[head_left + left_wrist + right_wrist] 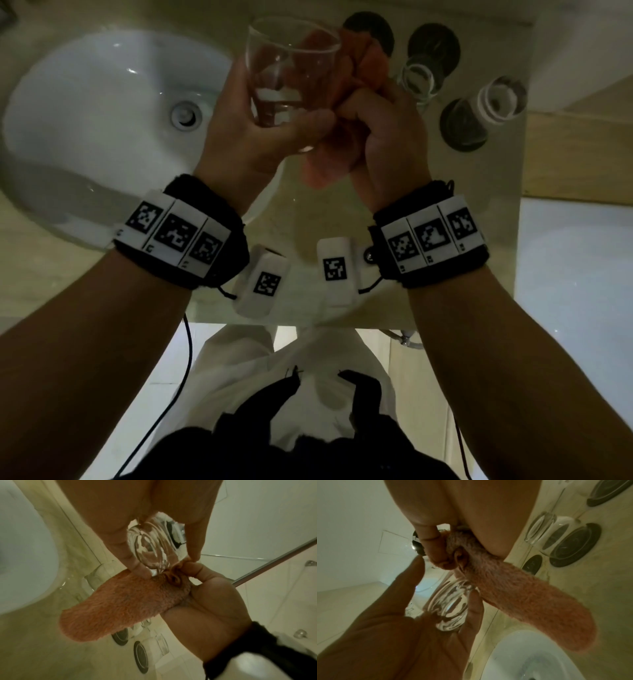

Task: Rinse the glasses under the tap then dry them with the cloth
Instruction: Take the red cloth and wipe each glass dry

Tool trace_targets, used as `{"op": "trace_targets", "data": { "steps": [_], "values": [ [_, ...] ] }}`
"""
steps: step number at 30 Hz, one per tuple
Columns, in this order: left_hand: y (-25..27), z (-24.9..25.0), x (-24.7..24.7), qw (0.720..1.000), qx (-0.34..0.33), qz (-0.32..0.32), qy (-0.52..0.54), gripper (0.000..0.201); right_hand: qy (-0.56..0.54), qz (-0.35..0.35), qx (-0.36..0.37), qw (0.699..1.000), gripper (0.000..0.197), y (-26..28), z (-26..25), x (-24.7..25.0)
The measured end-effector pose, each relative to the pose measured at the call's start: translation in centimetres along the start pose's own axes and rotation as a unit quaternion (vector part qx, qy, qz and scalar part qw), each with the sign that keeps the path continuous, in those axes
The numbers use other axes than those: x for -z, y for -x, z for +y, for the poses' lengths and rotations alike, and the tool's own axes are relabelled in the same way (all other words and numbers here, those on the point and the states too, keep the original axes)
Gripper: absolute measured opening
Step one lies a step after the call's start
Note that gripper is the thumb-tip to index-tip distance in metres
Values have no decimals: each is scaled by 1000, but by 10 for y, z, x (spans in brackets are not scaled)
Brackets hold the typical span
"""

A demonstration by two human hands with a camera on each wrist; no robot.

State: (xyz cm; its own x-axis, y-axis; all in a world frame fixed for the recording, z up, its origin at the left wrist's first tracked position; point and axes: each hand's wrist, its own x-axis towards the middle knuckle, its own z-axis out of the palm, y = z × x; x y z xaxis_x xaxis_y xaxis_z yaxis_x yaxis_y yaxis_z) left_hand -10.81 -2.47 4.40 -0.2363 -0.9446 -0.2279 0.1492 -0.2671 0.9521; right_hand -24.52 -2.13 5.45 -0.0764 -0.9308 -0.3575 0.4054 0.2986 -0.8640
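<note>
- Between the two hands, up above the bench (308,212), is a clear glass (291,78) with its open mouth pointing up and away from the person.
- The left hand (253,137) holds the glass low down, near its thick bottom, with the fingers on one side and the thumb curled round the other.
- The right hand (383,130) is bunched tight on an orange cloth (363,65).
- The two hands are close together, and the left thumb touches the cloth just beside the right fingers.
- Part of the cloth pokes up beyond the right hand and sits against the far side of the glass; another part hangs down below both hands.
- From the left wrist view, the fuzzy cloth (116,608) hangs below the bottom of the glass (152,547), and the right hand (205,601) pinches its folded edge.
- From the right wrist view, the cloth (530,601) hangs down beside the glass (452,604), which sits in the left hand (393,635).
- To the left of the hands is a white sink (102,130) with a round drain (185,114).
- To the right of the right hand, two more glasses (416,82) (498,99) sit on the bench next to dark round coasters (464,128).
- I cannot tell if those two glasses are wet or dry.
</note>
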Motion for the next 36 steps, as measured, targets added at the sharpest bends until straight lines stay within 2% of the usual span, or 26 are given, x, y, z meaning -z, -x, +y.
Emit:
{"op": "trace_targets", "data": {
  "steps": [1, 5, 10, 13, 16, 18, 20, 21, 25, 27, 29, 32, 36],
  "values": [
    [-4, 1, 0, 1000, 1, -19, -21, 76, 6, 6, -9, 1000, 4, -2, -3, 4],
    [-24, 18, -7, 997, -1, -54, -59, 74, -21, 8, -5, 1000, 25, -13, -20, 25],
    [-60, 51, -34, 993, -22, -68, -90, 64, -116, 43, 26, 992, 19, -37, -54, 55],
    [-92, 69, -58, 984, -22, -80, -159, 56, -132, 81, 47, 987, 20, -46, -69, 79],
    [-128, 76, -82, 967, -10, -89, -239, 48, -126, 135, 52, 981, 36, -48, -80, 104],
    [-150, 77, -97, 950, -1, -99, -295, 39, -113, 159, 64, 979, 30, -48, -86, 123],
    [-170, 76, -113, 918, 12, -113, -381, 42, -81, 175, 81, 978, 18, -43, -92, 142],
    [-178, 75, -120, 891, 14, -115, -439, 46, -70, 182, 90, 977, 21, -41, -93, 151],
    [-203, 64, -145, 775, 12, -131, -619, 65, -65, 206, 110, 970, 24, -35, -93, 178],
    [-216, 55, -157, 707, 11, -150, -691, 67, -77, 221, 111, 966, 28, -33, -92, 188],
    [-230, 46, -168, 655, 17, -166, -737, 67, -81, 228, 119, 963, 29, -30, -90, 198],
    [-249, 31, -182, 599, -7, -191, -777, 69, -96, 221, 132, 962, 24, -26, -88, 211],
    [-269, 9, -188, 554, -24, -208, -806, 71, -122, 209, 149, 959, 24, -26, -85, 219]
  ]
}}
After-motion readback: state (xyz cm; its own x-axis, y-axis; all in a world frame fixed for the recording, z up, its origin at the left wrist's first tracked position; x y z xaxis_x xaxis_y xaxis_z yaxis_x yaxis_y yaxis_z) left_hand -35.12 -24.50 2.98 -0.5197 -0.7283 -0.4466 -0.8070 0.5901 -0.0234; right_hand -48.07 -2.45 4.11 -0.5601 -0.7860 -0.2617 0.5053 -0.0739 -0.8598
